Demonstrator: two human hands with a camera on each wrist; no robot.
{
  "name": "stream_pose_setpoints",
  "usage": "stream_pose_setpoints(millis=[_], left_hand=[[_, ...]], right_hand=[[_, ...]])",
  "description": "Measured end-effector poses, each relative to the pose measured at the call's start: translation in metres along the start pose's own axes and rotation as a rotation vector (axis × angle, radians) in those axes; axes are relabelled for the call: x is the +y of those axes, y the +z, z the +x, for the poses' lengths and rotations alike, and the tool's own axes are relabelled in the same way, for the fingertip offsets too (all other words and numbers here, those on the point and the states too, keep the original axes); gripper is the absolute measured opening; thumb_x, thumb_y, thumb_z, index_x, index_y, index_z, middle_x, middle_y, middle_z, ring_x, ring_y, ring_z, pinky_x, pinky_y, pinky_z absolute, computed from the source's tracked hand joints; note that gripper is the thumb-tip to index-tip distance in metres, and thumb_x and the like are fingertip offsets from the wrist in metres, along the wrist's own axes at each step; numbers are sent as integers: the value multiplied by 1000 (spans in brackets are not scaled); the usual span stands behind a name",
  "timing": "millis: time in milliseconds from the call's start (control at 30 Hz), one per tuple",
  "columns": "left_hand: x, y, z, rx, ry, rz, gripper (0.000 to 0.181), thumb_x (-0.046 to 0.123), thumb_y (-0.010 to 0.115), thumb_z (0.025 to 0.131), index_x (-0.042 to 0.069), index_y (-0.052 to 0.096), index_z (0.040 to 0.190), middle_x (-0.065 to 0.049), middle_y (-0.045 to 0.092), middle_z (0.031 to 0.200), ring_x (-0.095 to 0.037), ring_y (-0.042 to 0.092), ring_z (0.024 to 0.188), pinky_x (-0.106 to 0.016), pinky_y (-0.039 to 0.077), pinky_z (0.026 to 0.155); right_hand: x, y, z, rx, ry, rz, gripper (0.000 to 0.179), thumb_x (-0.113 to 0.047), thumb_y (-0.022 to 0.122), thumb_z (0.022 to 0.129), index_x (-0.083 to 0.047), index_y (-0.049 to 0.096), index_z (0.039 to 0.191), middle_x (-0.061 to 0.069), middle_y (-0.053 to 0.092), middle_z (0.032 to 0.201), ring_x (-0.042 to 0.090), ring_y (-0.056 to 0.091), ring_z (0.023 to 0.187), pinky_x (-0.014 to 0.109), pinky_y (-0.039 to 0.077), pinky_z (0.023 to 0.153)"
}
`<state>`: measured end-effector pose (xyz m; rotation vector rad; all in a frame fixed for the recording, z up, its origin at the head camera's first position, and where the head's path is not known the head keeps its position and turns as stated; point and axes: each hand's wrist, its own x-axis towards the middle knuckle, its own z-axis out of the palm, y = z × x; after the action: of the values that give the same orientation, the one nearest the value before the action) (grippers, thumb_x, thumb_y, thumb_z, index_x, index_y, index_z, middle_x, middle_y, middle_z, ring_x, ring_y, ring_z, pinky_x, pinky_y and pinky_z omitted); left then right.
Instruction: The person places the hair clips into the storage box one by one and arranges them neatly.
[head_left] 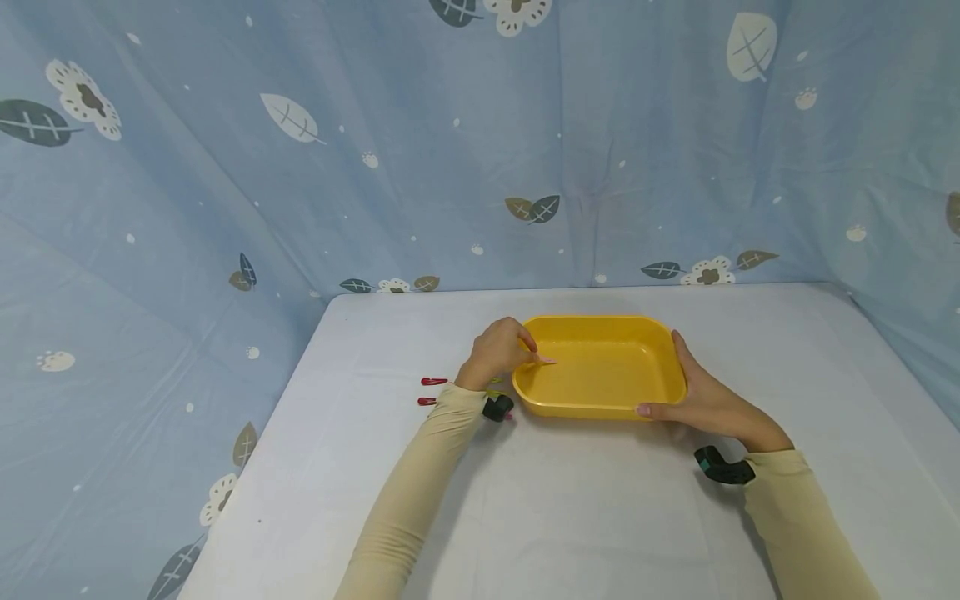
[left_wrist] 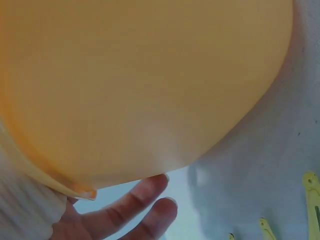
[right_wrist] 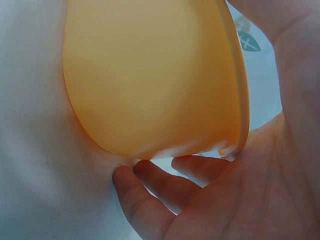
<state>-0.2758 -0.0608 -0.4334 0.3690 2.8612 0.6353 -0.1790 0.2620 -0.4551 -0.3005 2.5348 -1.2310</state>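
Observation:
A yellow plastic basin (head_left: 600,412) lies on the white table. At its right end my right hand (head_left: 708,404) grips the rim, thumb on the front side; the right wrist view shows several fingers (right_wrist: 165,185) against the outer wall. Over the left rim reaches my left hand (head_left: 498,350), pinching a slim pink hair clip (head_left: 547,361) inside the basin. The basin wall hides that pinch in the left wrist view, where two other fingers (left_wrist: 147,192) show outside it.
Two red hair clips (head_left: 433,382) lie left of the left forearm. Yellow hair clips (left_wrist: 312,195) lie beside the basin, partly hidden by the wrist in the head view. A blue patterned curtain (head_left: 450,167) hangs behind the table.

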Motion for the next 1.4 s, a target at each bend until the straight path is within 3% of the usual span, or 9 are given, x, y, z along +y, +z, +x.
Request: stream_pose_setpoints(millis=[467, 667, 1133, 1400], left_hand=[[0, 1, -1, -6, -23, -10, 23, 36, 83, 88, 18, 83, 102, -1, 73, 125, -20, 64, 111, -45, 55, 93], [-2, 0, -3, 10, 8, -39, 24, 34, 83, 89, 17, 83, 106, -3, 70, 126, -21, 63, 115, -45, 54, 95], [-16, -13, -19, 177, 161, -240, 23, 30, 79, 93, 13, 81, 108, -6, 63, 129, -29, 60, 115, -45, 54, 93], [-32, -21, -27, 244, 199, -312, 25, 29, 79, 92, 12, 79, 110, -6, 65, 124, -32, 64, 111, -44, 56, 93]], right_hand=[[-1, 0, -1, -1, 1, 3, 136, -42, 81, 86, -11, -29, 160, 32, 15, 166, 45, 37, 138, 78, 28, 111], [-2, 0, -1, -3, 3, 1, 135, -42, 81, 86, -11, -29, 160, 32, 15, 166, 45, 38, 137, 78, 29, 110], [-2, -1, -1, -1, 1, -1, 135, -42, 81, 87, -9, -28, 160, 33, 10, 168, 48, 34, 141, 79, 27, 111], [-1, -1, -1, -5, 4, -2, 135, -43, 80, 87, -9, -28, 160, 33, 8, 168, 49, 32, 143, 79, 27, 111]])
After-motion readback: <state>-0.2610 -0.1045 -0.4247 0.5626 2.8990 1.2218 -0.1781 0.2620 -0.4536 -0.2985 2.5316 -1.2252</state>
